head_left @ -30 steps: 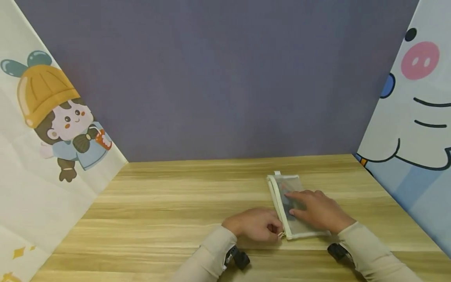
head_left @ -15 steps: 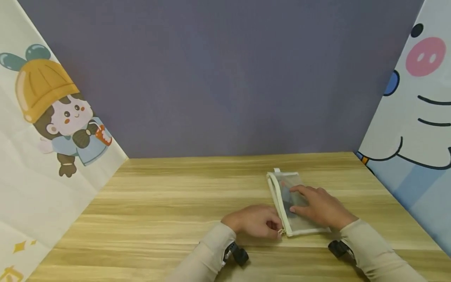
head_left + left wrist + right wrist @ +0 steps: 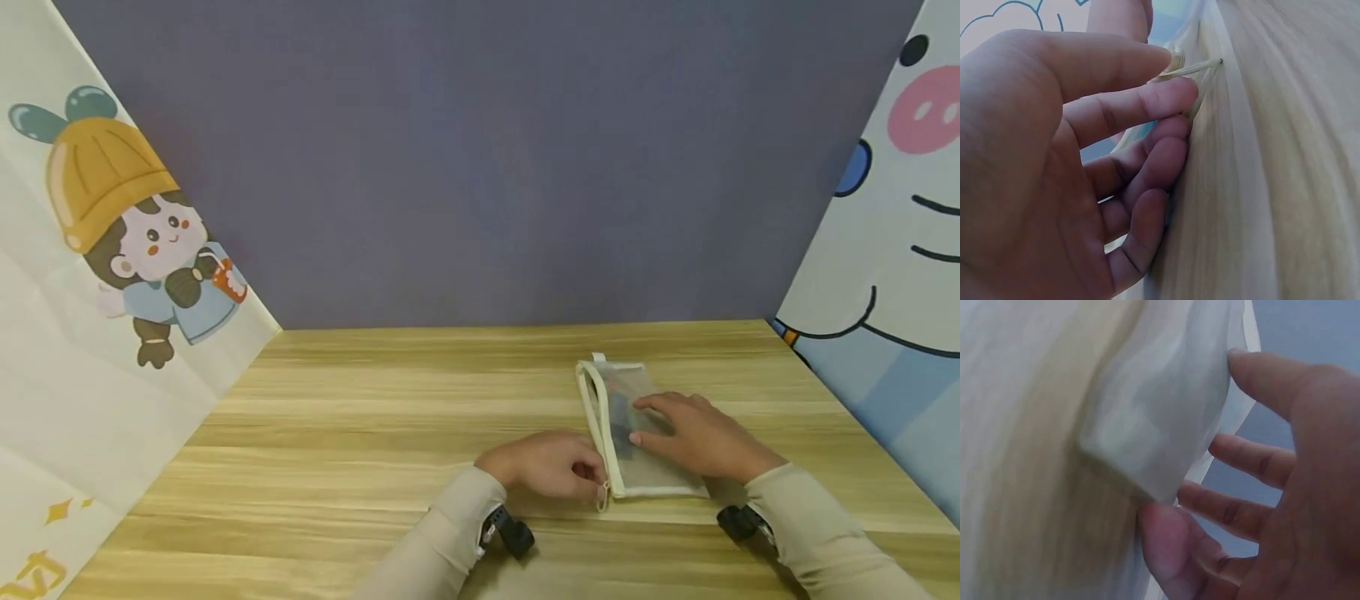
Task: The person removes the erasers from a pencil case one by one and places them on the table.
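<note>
A see-through mesh zip pouch (image 3: 660,475) with cream edging lies on the tabletop, with its zipper side to the left. That zipper edge gapes toward the far end. A dark item (image 3: 621,425) shows dimly through the mesh; its kind is unclear. At the pouch's near left corner my left hand (image 3: 551,467) has its fingers curled, with thumb and forefinger at the looped cord zipper pull (image 3: 1190,69). My right hand (image 3: 701,437) lies over the pouch, thumb and forefinger spread apart. In the right wrist view, its fingertips touch the mesh (image 3: 1160,412).
The wood-grain table (image 3: 375,433) meets a dark purple-grey panel (image 3: 480,167) at the back. White panels with cartoon prints stand at the left (image 3: 45,350) and right (image 3: 862,275). Black wrist cameras are strapped to both forearms.
The right hand has slid slightly right over the pouch, and the zipper opening has widened. The zipper pull's loop now shows below the left fingers. The head view has shifted a little.
</note>
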Motion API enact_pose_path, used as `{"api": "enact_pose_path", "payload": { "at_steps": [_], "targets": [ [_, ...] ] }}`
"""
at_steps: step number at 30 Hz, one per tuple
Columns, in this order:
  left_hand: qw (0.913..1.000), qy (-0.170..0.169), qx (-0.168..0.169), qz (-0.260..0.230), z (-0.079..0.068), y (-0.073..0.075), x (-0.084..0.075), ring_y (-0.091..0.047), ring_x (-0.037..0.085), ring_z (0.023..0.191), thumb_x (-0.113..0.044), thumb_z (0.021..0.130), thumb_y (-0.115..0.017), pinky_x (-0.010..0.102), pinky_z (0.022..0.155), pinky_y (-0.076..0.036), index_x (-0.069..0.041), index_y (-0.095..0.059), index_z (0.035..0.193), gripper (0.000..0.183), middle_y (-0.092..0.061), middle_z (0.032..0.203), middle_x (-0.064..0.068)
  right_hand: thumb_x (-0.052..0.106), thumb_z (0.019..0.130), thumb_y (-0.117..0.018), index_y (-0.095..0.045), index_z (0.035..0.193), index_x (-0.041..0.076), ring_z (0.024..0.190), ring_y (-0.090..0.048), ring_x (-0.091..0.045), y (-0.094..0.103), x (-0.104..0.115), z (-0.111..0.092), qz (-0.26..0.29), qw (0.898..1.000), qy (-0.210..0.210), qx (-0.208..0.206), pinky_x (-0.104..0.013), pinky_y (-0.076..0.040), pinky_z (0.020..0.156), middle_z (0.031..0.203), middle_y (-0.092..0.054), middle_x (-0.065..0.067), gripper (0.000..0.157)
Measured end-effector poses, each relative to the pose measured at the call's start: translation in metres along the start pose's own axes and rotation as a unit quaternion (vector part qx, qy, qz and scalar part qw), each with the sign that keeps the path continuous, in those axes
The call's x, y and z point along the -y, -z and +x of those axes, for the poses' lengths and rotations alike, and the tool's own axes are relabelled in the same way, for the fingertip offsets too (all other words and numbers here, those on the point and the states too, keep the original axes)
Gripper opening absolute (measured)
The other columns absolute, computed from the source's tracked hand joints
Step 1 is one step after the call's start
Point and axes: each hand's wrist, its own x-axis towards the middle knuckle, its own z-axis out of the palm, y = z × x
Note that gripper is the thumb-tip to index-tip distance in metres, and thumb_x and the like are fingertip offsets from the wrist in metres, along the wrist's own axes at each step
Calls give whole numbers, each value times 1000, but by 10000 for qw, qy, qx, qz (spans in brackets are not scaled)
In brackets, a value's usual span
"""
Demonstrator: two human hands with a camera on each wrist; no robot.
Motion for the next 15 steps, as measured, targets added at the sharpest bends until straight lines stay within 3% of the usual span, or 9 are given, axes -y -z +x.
{"api": "enact_pose_path", "payload": {
  "at_steps": [7,15],
  "targets": [
    [9994,207,-50,-264,2,0,2,-56,-6,80,-26,98,-65,12,72,-45,-22,-74,99,10,-59,92,-18,55,95,-62,-59,139,13,124,-48,-48,3,-8,-1,100,9996,260,-76,-65,-42,92,139,-55,-18,61],
    [9982,181,-123,-562,-1,-1,4,-57,-6,83,-23,98,-66,13,76,-46,-18,-75,100,10,-62,94,-17,48,98,-62,-59,138,10,117,-55,-40,2,-12,0,277,9984,495,2,-58,-47,90,135,-58,-17,56]
  ]
}}
